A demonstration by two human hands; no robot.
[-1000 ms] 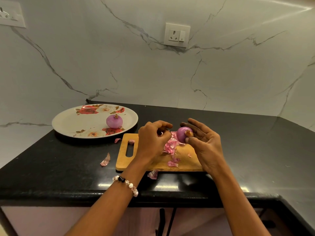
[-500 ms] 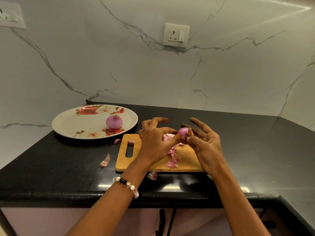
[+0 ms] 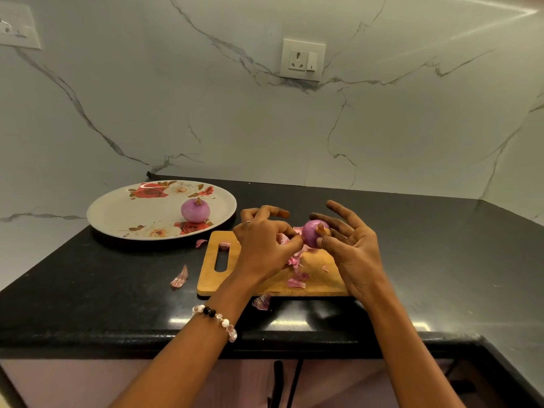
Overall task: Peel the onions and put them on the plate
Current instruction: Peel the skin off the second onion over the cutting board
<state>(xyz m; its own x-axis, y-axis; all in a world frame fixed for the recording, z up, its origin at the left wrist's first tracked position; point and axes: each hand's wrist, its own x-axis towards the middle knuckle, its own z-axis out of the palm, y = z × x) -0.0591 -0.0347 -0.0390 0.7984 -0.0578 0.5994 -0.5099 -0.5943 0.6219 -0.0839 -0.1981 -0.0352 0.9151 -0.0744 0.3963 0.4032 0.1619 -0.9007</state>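
Note:
A small purple onion (image 3: 312, 236) with a dry brown tip is held above the wooden cutting board (image 3: 209, 280). My right hand (image 3: 354, 260) grips it between thumb and fingers, the other fingers spread behind it. My left hand (image 3: 263, 245) pinches the skin at the onion's left side with thumb and forefinger; its other fingers are curled up. A peeled onion (image 3: 195, 211) sits on the white floral plate (image 3: 117, 213) at the back left.
Pink peel scraps (image 3: 295, 282) lie on the board, and more peel (image 3: 179, 279) lies on the black counter (image 3: 103, 290) to its left and at its front edge. A marble wall with a socket (image 3: 303, 59) stands behind. The counter's front edge is close to me.
My left hand has moved right from above the peel pile to the onion and now pinches at its side. My right hand has kept the onion, turning it slightly.

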